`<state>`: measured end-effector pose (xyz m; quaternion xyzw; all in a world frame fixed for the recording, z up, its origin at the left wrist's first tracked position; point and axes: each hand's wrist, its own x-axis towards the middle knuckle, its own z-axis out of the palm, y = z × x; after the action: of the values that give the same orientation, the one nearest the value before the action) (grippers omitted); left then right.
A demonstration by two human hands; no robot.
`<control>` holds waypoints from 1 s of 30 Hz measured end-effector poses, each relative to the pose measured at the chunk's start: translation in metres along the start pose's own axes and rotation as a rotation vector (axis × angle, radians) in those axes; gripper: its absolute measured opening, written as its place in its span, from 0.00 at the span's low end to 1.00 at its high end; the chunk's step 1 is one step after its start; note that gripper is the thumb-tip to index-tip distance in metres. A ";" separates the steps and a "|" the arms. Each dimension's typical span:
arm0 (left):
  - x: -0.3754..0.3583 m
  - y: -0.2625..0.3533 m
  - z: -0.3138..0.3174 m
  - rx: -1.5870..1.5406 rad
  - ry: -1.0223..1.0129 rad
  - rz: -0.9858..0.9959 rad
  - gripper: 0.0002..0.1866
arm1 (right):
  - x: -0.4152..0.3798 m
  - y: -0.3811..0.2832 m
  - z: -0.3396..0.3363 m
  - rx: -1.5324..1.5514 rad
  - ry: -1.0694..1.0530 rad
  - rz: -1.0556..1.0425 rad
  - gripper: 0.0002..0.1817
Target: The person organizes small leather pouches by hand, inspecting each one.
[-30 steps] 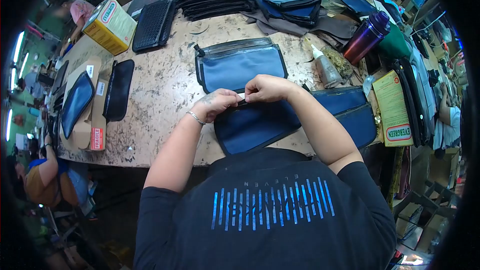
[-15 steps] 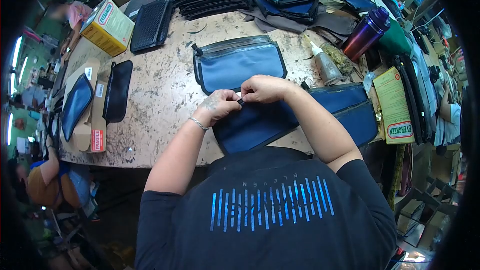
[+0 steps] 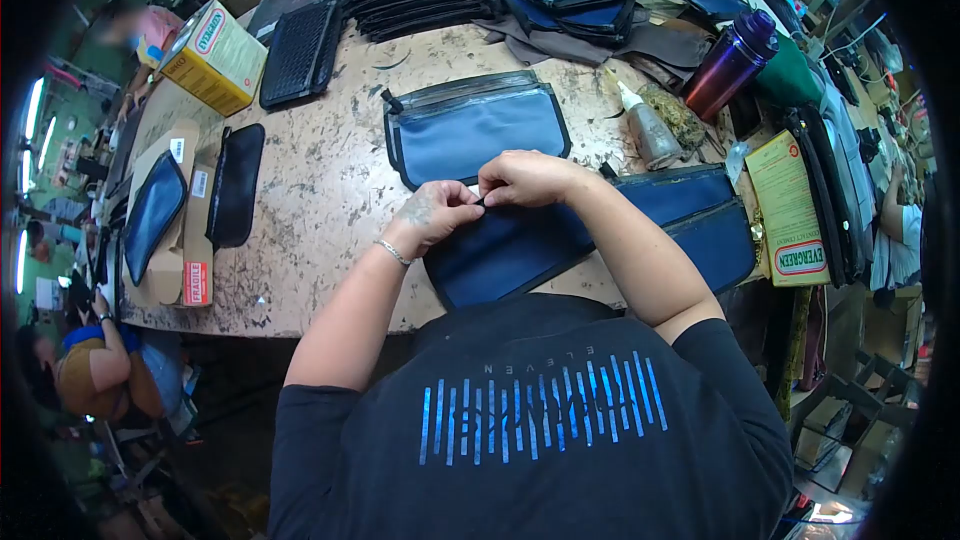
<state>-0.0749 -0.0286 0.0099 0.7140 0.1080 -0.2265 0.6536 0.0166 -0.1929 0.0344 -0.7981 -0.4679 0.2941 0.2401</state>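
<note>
My left hand (image 3: 438,212) and my right hand (image 3: 522,180) meet at the upper edge of a dark blue pouch (image 3: 505,255) with black trim. Both pinch a small black piece at its top left corner, fingertips almost touching. The piece is mostly hidden by the fingers. Just beyond my hands lies a lighter blue pouch (image 3: 485,135) with a zipper strip along its far side. Another blue pouch (image 3: 700,225) lies under my right forearm's side, to the right.
Around the worktable (image 3: 320,170) are a yellow can (image 3: 215,55), stacked black pieces (image 3: 425,0), a pile of blue pouches (image 3: 575,0), a purple bottle (image 3: 732,65), a glue bottle (image 3: 650,130), cardboard (image 3: 170,230) and a yellow box (image 3: 790,210). People sit at left.
My hands have shifted very slightly and the black piece between them shows less. At the left, the seated person's arm and head have moved.
</note>
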 end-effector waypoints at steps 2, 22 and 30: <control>-0.004 0.001 0.005 0.174 0.099 0.072 0.06 | 0.001 0.001 0.000 0.007 -0.012 -0.002 0.10; -0.001 0.001 0.008 0.278 0.148 0.098 0.06 | -0.015 0.021 -0.009 -0.215 0.027 0.067 0.12; 0.005 -0.002 0.006 0.331 0.127 0.103 0.06 | -0.026 0.044 -0.015 -0.194 0.100 0.086 0.12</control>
<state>-0.0729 -0.0354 0.0056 0.8294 0.0737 -0.1620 0.5296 0.0438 -0.2374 0.0224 -0.8506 -0.4469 0.2172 0.1718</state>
